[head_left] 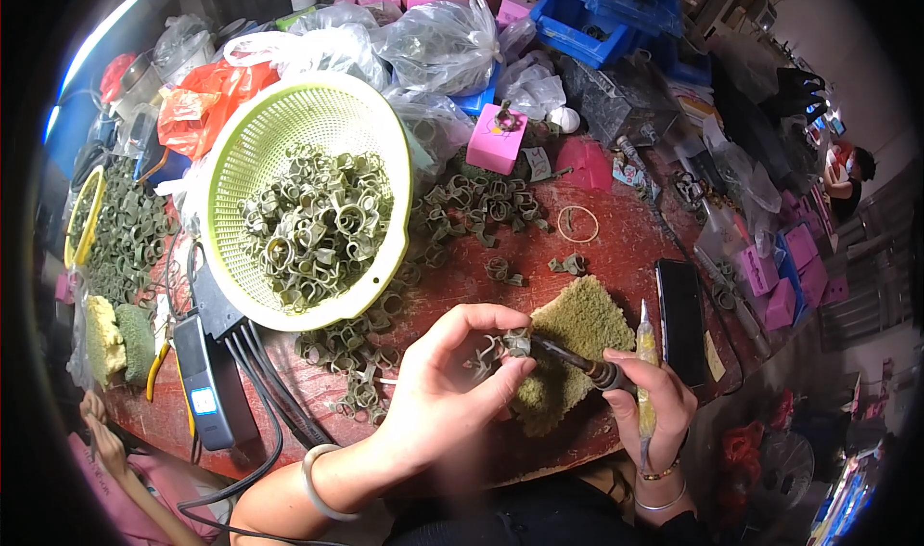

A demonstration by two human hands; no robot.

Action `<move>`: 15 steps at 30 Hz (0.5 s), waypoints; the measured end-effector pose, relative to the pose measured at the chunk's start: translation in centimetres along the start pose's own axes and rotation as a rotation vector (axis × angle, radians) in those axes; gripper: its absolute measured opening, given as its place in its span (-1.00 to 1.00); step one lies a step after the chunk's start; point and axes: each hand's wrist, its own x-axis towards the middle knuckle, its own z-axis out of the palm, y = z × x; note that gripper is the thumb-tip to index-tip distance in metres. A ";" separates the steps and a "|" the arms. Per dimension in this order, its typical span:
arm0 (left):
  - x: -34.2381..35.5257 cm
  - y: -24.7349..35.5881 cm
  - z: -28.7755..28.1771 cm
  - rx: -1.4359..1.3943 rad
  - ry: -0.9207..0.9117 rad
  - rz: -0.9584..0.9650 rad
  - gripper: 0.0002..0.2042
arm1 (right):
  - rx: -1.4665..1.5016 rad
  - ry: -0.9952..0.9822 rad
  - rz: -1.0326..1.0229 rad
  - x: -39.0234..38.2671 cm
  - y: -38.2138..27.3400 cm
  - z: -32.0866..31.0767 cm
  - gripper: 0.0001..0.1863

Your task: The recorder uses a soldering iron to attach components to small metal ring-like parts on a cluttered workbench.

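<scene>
Fingertips of the left hand [448, 392] pinch a small grey-green ring piece [518, 342] between thumb and forefinger. Fingers of the right hand [664, 402] grasp a pen-like tool [582, 363], its dark shaft angled left to the ring piece; whether its tip touches cannot be told. A yellowish tapered tube [646, 373] stands up from the same hand.

Just below the left fingers runs the near edge of the red table [616, 233], close to the body. Directly beneath and beyond the pinch lies a green sponge [587, 320]; a dark phone [680, 320] limits room just beyond and right of the right fingers. Beyond the sponge, red surface opens around a tan loop [577, 224]. Left of the left fingers, loose ring pieces [351, 349] crowd the space, with black cables [265, 378] farther left.

Beyond and left of the left fingers, a tilted yellow-green colander [385, 248] holds a heap of similar pieces. Farther beyond stand a knotted clear bag [438, 50] with dark contents and a blue tray [582, 31] holding small dark items.
</scene>
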 end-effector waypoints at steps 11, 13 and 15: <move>-0.1 0.0 0.0 0.004 0.014 0.018 -0.70 | -0.019 -0.011 -0.016 0.1 -0.1 0.0 -0.67; 0.0 0.0 0.1 0.008 0.012 0.001 -0.69 | -0.009 -0.008 -0.008 -0.1 0.0 -0.1 -0.67; 0.3 -0.1 0.3 0.016 0.008 0.006 -0.69 | 0.031 -0.017 0.044 -0.2 0.1 -0.5 -0.68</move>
